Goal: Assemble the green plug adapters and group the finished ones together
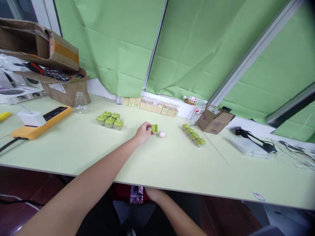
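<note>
My left hand (144, 131) reaches far out over the pale green table (172, 164), its fingers pinched on a small green cap (154, 128). A small white-pink piece (161, 134) lies just right of that cap. To the left sits a cluster of several green-capped little bottles (109, 119). On the right, a row of several more green-capped bottles (194, 134) runs diagonally. My right hand (154, 194) is below the table's front edge, near something blurred, with its fingers hidden.
A row of small beige boxes (150, 105) lines the wall under green curtains. An open cardboard box (214, 120) and plastic bottles stand at the right, a black cable (256, 139) beyond. At left are an orange power strip (41, 123), a glass jar (80, 102) and stacked cartons (39, 46).
</note>
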Available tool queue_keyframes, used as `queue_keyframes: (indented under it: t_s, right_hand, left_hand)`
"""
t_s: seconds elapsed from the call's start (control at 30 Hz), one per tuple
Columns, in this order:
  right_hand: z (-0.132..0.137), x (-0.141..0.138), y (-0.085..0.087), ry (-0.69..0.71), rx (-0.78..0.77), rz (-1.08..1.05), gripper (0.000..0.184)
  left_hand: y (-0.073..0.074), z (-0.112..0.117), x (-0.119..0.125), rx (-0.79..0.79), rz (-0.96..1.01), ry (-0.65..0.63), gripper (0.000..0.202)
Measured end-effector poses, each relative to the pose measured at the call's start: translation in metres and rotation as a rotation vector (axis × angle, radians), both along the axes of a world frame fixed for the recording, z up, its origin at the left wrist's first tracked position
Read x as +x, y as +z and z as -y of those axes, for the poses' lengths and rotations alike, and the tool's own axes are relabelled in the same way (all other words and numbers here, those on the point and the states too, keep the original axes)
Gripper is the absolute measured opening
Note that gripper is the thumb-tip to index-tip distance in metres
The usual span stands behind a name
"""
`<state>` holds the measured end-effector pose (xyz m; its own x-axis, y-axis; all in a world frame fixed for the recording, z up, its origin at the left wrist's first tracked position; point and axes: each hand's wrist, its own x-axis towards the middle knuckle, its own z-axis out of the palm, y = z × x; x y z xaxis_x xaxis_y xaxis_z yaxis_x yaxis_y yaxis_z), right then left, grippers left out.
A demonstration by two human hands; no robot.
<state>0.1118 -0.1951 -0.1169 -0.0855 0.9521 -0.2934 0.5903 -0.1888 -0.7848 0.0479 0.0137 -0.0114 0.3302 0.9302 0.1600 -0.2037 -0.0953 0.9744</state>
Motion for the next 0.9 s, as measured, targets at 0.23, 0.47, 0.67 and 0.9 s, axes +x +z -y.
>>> queue_keyframes:
  t_s: [0.23, 0.47, 0.67, 0.9]
  right_hand:
    - [0.027, 0.016, 0.063, 0.328, -0.143, 0.064, 0.029]
    - [0.055, 0.037, 0.201, 0.737, -0.152, -0.25, 0.017]
    - [-0.017, 0.07, 0.248, 0.178, 0.554, 0.122, 0.016]
    - [-0.136, 0.072, 0.171, -0.132, 0.914, 0.335, 0.024]
  left_hand:
    - [-0.004, 0.005, 0.002, 0.109, -0.09, -0.083, 0.012]
    - [-0.004, 0.01, 0.002, 0.13, -0.155, -0.108, 0.012]
    - [0.0, 0.019, 0.006, 0.104, -0.069, -0.138, 0.009]
    - [0.003, 0.018, 0.009, 0.038, 0.039, 0.013, 0.007]
